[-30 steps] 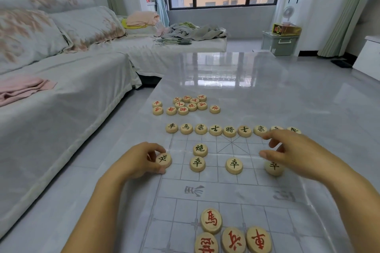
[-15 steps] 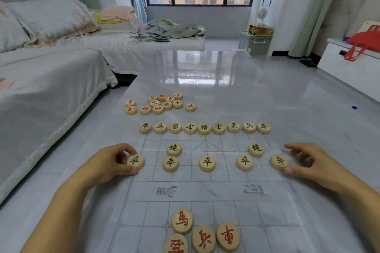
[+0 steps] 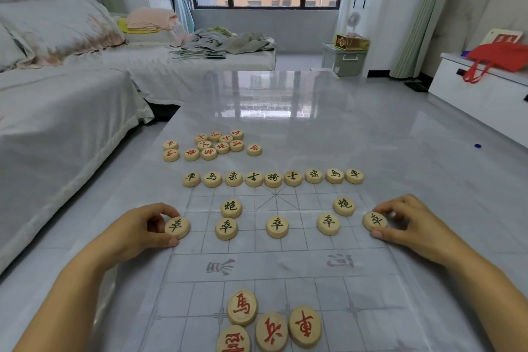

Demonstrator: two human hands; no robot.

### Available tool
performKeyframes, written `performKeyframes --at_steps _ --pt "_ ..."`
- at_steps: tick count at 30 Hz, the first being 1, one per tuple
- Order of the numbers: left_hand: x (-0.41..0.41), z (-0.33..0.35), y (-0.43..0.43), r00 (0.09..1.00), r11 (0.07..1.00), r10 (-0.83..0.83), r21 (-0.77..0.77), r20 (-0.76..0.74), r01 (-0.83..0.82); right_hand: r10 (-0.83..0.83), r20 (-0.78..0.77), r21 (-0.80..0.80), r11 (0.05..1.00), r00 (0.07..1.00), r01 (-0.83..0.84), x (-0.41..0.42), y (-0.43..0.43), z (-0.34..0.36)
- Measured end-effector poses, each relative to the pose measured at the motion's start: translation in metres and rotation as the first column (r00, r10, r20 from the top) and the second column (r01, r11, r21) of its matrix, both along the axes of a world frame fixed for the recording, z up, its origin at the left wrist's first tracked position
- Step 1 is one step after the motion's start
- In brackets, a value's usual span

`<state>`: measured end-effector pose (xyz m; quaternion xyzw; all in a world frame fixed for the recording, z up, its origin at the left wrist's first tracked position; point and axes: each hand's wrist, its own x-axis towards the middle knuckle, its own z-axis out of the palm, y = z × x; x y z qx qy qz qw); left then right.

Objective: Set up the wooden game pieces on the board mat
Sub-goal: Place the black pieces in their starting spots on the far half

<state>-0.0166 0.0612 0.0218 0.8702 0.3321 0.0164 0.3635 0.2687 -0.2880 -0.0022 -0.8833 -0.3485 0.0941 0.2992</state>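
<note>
A translucent board mat (image 3: 285,266) with a printed grid covers the table. A back row of several black-lettered wooden discs (image 3: 273,179) runs along its far edge, with two cannon discs (image 3: 231,208) and a line of pawn discs (image 3: 276,226) nearer me. My left hand (image 3: 134,233) pinches the leftmost pawn disc (image 3: 177,227) flat on the mat. My right hand (image 3: 411,223) holds the rightmost pawn disc (image 3: 375,221), which also lies on the mat. Several red-lettered discs (image 3: 271,323) sit at the near edge.
A loose cluster of red-lettered discs (image 3: 211,146) lies on the glossy table (image 3: 285,100) beyond the mat's far left corner. A covered sofa (image 3: 57,111) runs along the left. A white cabinet with a red bag (image 3: 497,60) stands at right.
My right hand moved right from the middle of the pawn row and set a disc at the row's right end. My left hand stayed on the leftmost pawn. The camera turned slightly right.
</note>
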Motion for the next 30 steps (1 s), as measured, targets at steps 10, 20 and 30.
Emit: performKeyframes --at_steps 10,20,30 --pt "0.0012 0.0012 -0.0028 1.000 1.000 -0.005 0.002 0.015 0.005 -0.026 -0.011 -0.002 1.000 1.000 0.026 0.0008 0.0002 -0.0017" --pt "0.0010 -0.0004 -0.0015 1.000 1.000 0.017 -0.017 0.010 -0.017 -0.019 -0.020 -0.023 1.000 1.000 0.018 -0.0003 -0.0017 0.0018" --pt "0.0018 -0.0021 0.0014 0.999 0.999 0.040 -0.010 -0.003 -0.040 -0.018 0.002 -0.058 0.998 1.000 0.018 -0.0039 -0.0003 0.0061"
